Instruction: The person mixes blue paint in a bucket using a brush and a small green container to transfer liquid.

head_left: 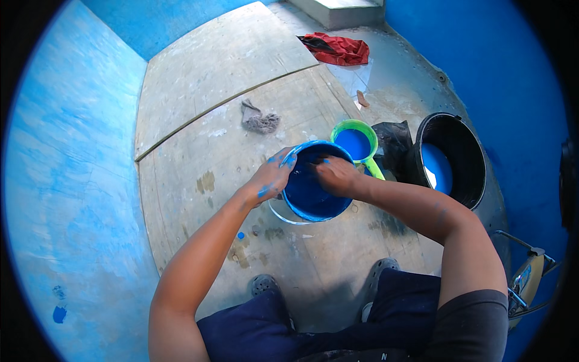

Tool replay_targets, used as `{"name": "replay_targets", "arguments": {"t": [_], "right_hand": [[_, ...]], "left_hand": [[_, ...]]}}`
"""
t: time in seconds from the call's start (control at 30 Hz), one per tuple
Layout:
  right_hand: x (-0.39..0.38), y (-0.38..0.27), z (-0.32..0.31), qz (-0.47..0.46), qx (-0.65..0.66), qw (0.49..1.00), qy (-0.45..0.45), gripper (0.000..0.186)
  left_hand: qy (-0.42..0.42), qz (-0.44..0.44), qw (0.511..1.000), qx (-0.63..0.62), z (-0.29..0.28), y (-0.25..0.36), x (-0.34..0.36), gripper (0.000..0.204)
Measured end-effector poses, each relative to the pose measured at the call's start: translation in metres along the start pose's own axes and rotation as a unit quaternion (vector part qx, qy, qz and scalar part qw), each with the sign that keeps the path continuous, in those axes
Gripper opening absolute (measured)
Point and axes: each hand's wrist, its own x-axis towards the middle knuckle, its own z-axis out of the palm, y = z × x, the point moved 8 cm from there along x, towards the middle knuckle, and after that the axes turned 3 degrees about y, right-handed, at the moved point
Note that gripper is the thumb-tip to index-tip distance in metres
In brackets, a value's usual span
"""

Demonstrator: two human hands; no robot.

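A blue-stained bucket (304, 196) is tilted toward me, its inside coated with dark blue paint. My left hand (274, 175), smeared with blue, grips the bucket's left rim. A thin wire handle (283, 216) hangs below that rim. Inside the bucket's mouth is my right hand (335, 175), its fingers curled and pointing to the inner wall. Whatever those fingers may hold is hidden. Just past the bucket's right rim stands a lime-green dipper (373, 140) with bright blue paint in it.
A large black tub (472, 160) with blue paint stands at right beside a black plastic bag (393, 142). A grey rag (259, 119) lies on the plywood boards (211, 78); red cloth (344, 49) lies farther off. Blue walls (72, 163) flank me, a folding chair (528, 280) at lower right.
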Motion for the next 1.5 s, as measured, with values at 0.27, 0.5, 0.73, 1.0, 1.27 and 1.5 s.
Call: {"name": "replay_targets", "arguments": {"t": [0.27, 0.5, 0.73, 1.0, 1.27, 1.5], "right_hand": [[-0.004, -0.038, -0.001, 0.005, 0.055, 0.976, -0.209, 0.019], [0.016, -0.026, -0.035, -0.045, -0.027, 0.999, -0.004, 0.014], [-0.004, -0.028, -0.004, 0.062, -0.105, 0.982, -0.142, 0.019], [0.009, -0.009, 0.017, 0.322, 0.41, 0.853, -0.041, 0.027], [0.016, -0.017, -0.034, 0.096, 0.02, 0.992, 0.085, 0.021], [0.002, -0.036, 0.013, 0.077, -0.023, 0.992, -0.096, 0.025]], "left_hand": [[0.013, -0.055, 0.994, -0.093, -0.005, -0.011, -0.003, 0.043], [0.021, 0.048, 0.998, -0.019, -0.002, -0.006, 0.01, 0.046], [0.027, 0.055, 0.998, -0.016, -0.002, -0.001, 0.002, 0.044], [0.055, 0.115, 0.991, 0.027, 0.005, -0.015, 0.018, 0.047], [0.028, 0.103, 0.994, 0.008, -0.001, -0.003, 0.001, 0.044], [0.056, 0.136, 0.988, 0.054, 0.007, -0.005, 0.009, 0.043]]}}
